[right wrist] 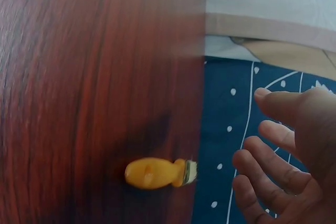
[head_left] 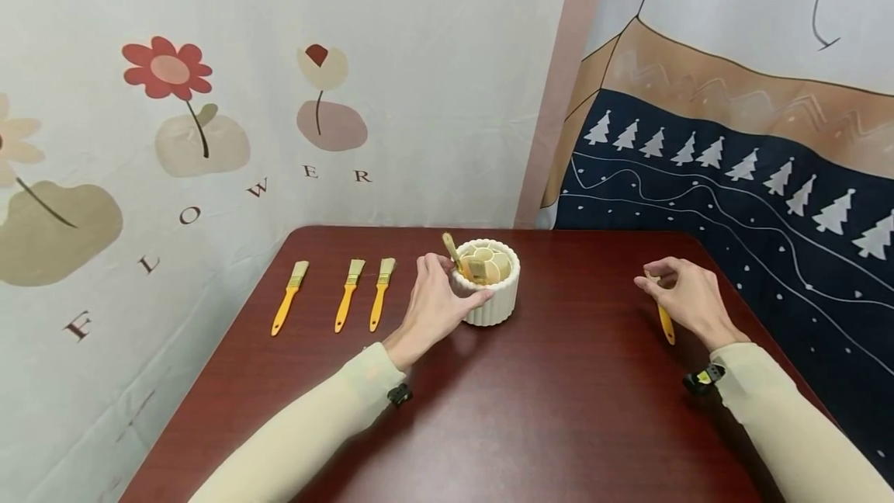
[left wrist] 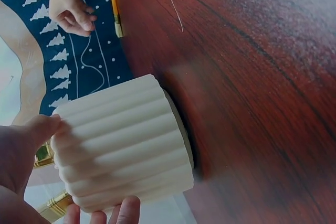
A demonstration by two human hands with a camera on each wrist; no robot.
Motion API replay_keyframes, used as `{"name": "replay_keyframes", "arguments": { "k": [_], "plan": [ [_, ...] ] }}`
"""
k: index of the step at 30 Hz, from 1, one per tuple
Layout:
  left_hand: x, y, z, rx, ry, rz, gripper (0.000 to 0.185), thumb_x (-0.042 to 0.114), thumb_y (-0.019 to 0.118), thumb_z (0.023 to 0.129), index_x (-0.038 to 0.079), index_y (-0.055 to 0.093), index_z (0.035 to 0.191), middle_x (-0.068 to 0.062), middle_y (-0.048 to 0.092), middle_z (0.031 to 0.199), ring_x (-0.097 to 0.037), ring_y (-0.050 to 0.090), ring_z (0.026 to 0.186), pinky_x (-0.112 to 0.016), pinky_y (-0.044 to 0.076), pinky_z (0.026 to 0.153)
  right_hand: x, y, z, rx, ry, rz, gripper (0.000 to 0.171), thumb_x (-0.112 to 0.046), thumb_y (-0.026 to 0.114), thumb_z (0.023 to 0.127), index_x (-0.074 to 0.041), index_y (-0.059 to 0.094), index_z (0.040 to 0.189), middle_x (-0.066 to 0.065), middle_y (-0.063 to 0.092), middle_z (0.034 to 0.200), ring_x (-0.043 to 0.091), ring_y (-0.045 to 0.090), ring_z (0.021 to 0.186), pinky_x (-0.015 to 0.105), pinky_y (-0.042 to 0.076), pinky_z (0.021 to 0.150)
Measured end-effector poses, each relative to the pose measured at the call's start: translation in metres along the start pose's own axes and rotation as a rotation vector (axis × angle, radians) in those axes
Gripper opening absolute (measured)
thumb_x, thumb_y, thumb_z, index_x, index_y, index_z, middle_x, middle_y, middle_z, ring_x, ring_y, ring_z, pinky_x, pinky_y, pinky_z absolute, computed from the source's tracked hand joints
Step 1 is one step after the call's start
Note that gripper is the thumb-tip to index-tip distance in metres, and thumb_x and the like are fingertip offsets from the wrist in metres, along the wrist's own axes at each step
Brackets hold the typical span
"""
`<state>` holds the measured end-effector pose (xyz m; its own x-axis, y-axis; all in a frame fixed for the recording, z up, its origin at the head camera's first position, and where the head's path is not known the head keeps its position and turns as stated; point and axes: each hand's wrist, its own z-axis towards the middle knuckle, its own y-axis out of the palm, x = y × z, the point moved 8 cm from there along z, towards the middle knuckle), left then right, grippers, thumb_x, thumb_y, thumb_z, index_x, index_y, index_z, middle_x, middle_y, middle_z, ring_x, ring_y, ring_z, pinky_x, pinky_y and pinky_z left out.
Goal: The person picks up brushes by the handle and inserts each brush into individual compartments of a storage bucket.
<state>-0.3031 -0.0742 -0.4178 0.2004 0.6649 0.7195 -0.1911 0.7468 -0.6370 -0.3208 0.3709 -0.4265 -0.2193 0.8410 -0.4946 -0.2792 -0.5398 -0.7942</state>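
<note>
My left hand (head_left: 434, 300) grips a cream ribbed round holder (head_left: 497, 303), thumb on the near side and fingers around the left. Its inside is split into rounded compartments. Two paintbrushes show in it, one tilted with bristles (head_left: 448, 241) above the rim, the other with its bristles (head_left: 478, 268) lower inside. Out at the right, my right hand (head_left: 687, 297) hovers over a yellow-handled paintbrush (head_left: 667, 326) that lies on the table. The right wrist view shows its fingers (right wrist: 270, 169) loosely bent and apart from that paintbrush (right wrist: 152, 173).
Three more yellow-handled paintbrushes lie left of the holder: one farther left (head_left: 289, 298) and a close pair (head_left: 349, 295) (head_left: 382, 295). The dark red wooden table (head_left: 545, 410) ends at a pale printed curtain (head_left: 433, 99) behind and a navy tree-patterned cloth (head_left: 698, 185) on the right.
</note>
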Motion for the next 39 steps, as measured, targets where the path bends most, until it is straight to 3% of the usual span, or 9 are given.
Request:
{"name": "replay_keyframes", "arguments": {
  "k": [10,16,24,27,33,35,39],
  "plan": [
    [0.000,-0.002,0.001,-0.011,0.035,-0.024,0.087,0.048,0.102,0.087,-0.004,0.056,0.138,-0.027,0.058,0.140,-0.037,0.066,0.108,-0.050,0.061,0.099,0.026,0.003,0.006,-0.076,0.060,-0.047,0.047,-0.031,0.086,0.108,0.006,0.078,0.135,0.032,0.082,0.123,0.044,0.082,0.103,0.027,0.062,0.074],
    [-0.002,-0.002,0.000,-0.011,0.042,-0.017,0.085,0.049,0.102,0.088,-0.003,0.057,0.137,-0.025,0.059,0.140,-0.036,0.065,0.111,-0.049,0.060,0.098,0.039,0.005,0.007,-0.131,0.115,-0.070,0.051,-0.031,0.087,0.107,0.011,0.076,0.134,0.033,0.081,0.120,0.041,0.079,0.097,0.032,0.061,0.075],
    [-0.001,-0.005,0.001,-0.015,0.045,-0.017,0.083,0.048,0.101,0.088,-0.002,0.057,0.138,-0.025,0.059,0.141,-0.037,0.065,0.110,-0.049,0.058,0.097,0.048,0.013,0.005,-0.178,0.135,-0.085,0.054,-0.036,0.088,0.106,0.011,0.077,0.131,0.034,0.082,0.122,0.048,0.077,0.105,0.060,0.067,0.088],
    [-0.001,-0.004,0.001,-0.021,0.042,-0.016,0.084,0.048,0.101,0.089,-0.003,0.057,0.139,-0.025,0.060,0.142,-0.038,0.066,0.110,-0.049,0.058,0.097,0.052,0.016,0.004,-0.198,0.145,-0.075,0.049,-0.031,0.089,0.106,0.011,0.078,0.130,0.034,0.082,0.123,0.046,0.077,0.104,0.056,0.068,0.087],
    [-0.001,-0.005,0.001,-0.028,0.039,-0.016,0.082,0.047,0.101,0.089,-0.001,0.057,0.139,-0.025,0.060,0.141,-0.037,0.066,0.111,-0.048,0.058,0.098,0.054,0.019,0.004,-0.230,0.155,-0.036,0.036,-0.020,0.087,0.106,0.007,0.080,0.128,0.033,0.082,0.124,0.034,0.080,0.095,0.031,0.063,0.075],
    [-0.001,-0.005,0.001,-0.030,0.040,-0.013,0.081,0.048,0.101,0.089,0.000,0.057,0.138,-0.025,0.061,0.140,-0.037,0.066,0.111,-0.048,0.058,0.097,0.054,0.020,0.004,-0.243,0.156,-0.030,0.031,-0.017,0.086,0.106,0.005,0.081,0.128,0.032,0.083,0.124,0.033,0.080,0.095,0.033,0.062,0.076],
    [-0.001,-0.007,0.001,-0.033,0.045,-0.001,0.081,0.048,0.101,0.089,-0.001,0.058,0.137,-0.023,0.061,0.137,-0.036,0.066,0.112,-0.048,0.058,0.098,0.052,0.020,0.006,-0.255,0.133,-0.035,0.025,-0.012,0.085,0.106,0.002,0.083,0.127,0.030,0.084,0.122,0.034,0.080,0.098,0.049,0.065,0.087]
  ]
}}
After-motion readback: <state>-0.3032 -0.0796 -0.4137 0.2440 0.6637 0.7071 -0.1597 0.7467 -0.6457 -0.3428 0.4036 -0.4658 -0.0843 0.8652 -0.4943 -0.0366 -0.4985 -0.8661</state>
